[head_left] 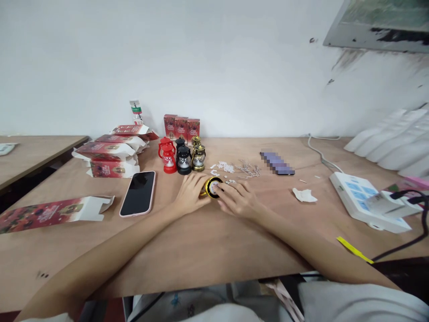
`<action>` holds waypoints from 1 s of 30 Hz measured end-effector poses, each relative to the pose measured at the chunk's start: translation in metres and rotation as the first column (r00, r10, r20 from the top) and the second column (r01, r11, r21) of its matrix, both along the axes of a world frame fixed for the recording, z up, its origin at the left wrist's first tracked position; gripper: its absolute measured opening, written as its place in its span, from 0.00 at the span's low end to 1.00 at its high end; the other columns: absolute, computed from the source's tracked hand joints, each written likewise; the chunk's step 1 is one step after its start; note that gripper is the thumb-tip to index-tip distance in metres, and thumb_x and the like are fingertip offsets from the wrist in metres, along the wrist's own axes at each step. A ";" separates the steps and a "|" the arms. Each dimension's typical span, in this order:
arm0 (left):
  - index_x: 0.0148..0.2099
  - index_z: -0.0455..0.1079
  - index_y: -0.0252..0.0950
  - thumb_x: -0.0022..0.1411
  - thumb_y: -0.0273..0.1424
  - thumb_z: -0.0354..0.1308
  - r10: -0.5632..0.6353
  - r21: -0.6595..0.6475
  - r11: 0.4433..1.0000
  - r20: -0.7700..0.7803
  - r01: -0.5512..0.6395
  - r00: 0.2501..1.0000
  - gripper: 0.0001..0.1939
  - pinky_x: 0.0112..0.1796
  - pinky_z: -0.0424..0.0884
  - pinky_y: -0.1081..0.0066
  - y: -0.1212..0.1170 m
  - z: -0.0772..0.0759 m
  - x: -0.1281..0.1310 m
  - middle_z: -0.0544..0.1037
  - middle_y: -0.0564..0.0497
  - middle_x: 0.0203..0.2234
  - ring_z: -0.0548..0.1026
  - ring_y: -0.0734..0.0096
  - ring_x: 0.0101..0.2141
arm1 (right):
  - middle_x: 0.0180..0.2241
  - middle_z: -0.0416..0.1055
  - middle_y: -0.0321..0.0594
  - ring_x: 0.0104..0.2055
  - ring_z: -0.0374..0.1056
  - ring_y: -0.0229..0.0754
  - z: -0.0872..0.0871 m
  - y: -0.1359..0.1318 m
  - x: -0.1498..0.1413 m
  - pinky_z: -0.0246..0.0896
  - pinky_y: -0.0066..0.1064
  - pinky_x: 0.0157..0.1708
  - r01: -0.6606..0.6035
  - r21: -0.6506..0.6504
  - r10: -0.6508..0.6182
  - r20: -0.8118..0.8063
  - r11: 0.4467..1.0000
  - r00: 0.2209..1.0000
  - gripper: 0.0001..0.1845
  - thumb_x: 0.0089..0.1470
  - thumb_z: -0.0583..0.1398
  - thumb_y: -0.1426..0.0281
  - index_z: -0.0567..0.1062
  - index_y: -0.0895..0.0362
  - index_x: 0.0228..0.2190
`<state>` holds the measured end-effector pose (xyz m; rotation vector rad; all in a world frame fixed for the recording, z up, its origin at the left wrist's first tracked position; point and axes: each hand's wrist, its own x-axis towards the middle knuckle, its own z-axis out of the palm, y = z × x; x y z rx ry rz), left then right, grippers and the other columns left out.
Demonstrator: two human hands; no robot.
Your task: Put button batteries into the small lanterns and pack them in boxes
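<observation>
A gold miniature lantern (212,188) lies tipped over at the middle of the table, its round black base with a white centre facing me. Wrapped round its body is my left hand (192,192). The fingers of my right hand (238,197) rest against the white centre of that base; whether they pinch anything small is hidden. Just beyond the hands are a pile of small white pieces (226,167) and a scatter of thin metal wire handles (247,169). Upright behind stand red lanterns (168,158), black lanterns (184,160) and bronze lanterns (199,158).
Red printed boxes (112,150) are stacked at left, with an opened box (56,212) nearer me. A phone (138,193) lies left of my hands, another phone (277,163) at right. A white power strip (367,201) with plugs and cables sits at far right, near a paper scrap (304,195).
</observation>
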<state>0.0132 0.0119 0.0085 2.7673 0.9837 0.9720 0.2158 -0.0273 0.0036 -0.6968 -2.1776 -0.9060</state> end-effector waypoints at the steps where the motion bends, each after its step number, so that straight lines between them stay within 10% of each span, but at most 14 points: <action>1: 0.51 0.63 0.35 0.54 0.34 0.56 0.009 0.004 1.000 0.008 -0.010 1.000 0.22 0.48 0.61 0.60 0.000 0.000 0.000 0.71 0.43 0.47 0.67 0.57 0.48 | 0.42 0.74 0.41 0.39 0.66 0.40 -0.001 0.000 -0.001 0.56 0.34 0.42 0.013 -0.015 -0.013 -0.007 1.000 1.000 0.20 0.56 0.56 0.68 0.68 0.52 0.51; 11: 0.52 0.62 0.35 0.54 0.32 0.55 0.094 -0.026 0.995 0.028 -0.093 0.995 0.22 0.46 0.61 0.62 0.001 0.000 0.001 0.71 0.43 0.47 0.67 0.57 0.48 | 0.44 0.72 0.45 0.41 0.65 0.43 0.000 0.002 -0.009 0.56 0.36 0.42 0.036 -0.049 -0.040 -0.077 0.998 0.996 0.23 0.55 0.54 0.74 0.66 0.55 0.53; 21: 0.50 0.63 0.35 0.54 0.33 0.55 0.061 -0.005 0.998 0.040 -0.061 0.997 0.20 0.46 0.61 0.62 -0.001 0.002 0.001 0.72 0.44 0.46 0.69 0.58 0.48 | 0.41 0.72 0.46 0.41 0.68 0.44 0.008 0.004 0.000 0.62 0.37 0.40 -0.209 -0.163 0.161 -0.267 0.964 0.950 0.24 0.56 0.50 0.77 0.61 0.57 0.54; 30: 0.50 0.62 0.34 0.52 0.32 0.55 0.015 0.004 1.000 0.051 -0.015 0.999 0.22 0.48 0.61 0.60 0.002 -0.002 -0.001 0.72 0.42 0.47 0.69 0.56 0.49 | 0.42 0.72 0.48 0.44 0.65 0.52 -0.019 0.062 0.047 0.60 0.45 0.43 0.203 -0.448 -0.350 -0.276 0.871 0.895 0.16 0.55 0.49 0.76 0.70 0.59 0.43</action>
